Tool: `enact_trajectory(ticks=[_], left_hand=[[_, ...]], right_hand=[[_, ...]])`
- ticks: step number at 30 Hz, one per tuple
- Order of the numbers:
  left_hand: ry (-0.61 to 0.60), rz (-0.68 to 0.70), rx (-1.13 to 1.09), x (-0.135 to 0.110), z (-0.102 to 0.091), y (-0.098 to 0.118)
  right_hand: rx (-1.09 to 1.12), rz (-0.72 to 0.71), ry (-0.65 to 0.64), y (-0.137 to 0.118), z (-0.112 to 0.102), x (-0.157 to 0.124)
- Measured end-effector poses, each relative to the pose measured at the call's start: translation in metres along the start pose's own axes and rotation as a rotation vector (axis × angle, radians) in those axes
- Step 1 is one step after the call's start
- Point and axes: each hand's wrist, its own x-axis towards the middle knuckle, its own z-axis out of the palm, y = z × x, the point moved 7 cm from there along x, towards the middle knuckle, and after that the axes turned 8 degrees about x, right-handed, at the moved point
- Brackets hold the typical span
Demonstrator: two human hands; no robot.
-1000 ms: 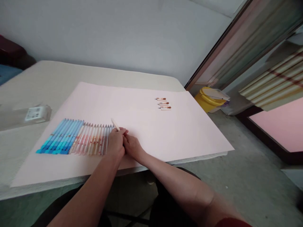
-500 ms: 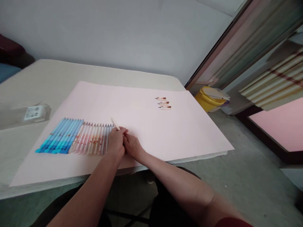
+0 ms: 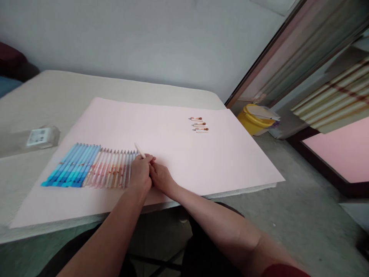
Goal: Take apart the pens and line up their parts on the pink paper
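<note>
A pale cream pen barrel (image 3: pixel 139 149) sticks up and to the left out of my left hand (image 3: pixel 140 171), whose fingers are closed round it. My right hand (image 3: pixel 162 177) is closed against the left one at the barrel's lower end, which the fingers hide. Left of my hands lies a tight row of pens on pink paper: several blue pens (image 3: pixel 72 165), then several clear pens with pink and orange patterns (image 3: pixel 111 169). My left hand covers the right end of this row. Three short pen pieces with thin dark tips and brown ends (image 3: pixel 200 124) lie farther back, on the right.
Pink paper (image 3: pixel 225 161) covers much of the pale table (image 3: pixel 69 86). A clear plastic package with a white label (image 3: pixel 40 137) lies at the left. Behind the table rises a grey wall (image 3: pixel 144 38). On the floor at the right stands a yellow bucket (image 3: pixel 253 119).
The view has shifted very slightly. Both hands stay together on the pen barrel, and the rows of pens and the short pieces lie as before.
</note>
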Motion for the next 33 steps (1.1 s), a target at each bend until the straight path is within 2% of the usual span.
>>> enact_trajectory(ticks=[11,33], left_hand=[[-0.004,-0.004,-0.005,-0.0003,0.0003,0.0],[0.018,-0.009,0.001,-0.0014,0.0005,0.0009]], right_hand=[[0.005,0.062,-0.02,0.0023,0.0002,-0.0007],[0.053,0.045,-0.004,0.0008,-0.0006,-0.0013]])
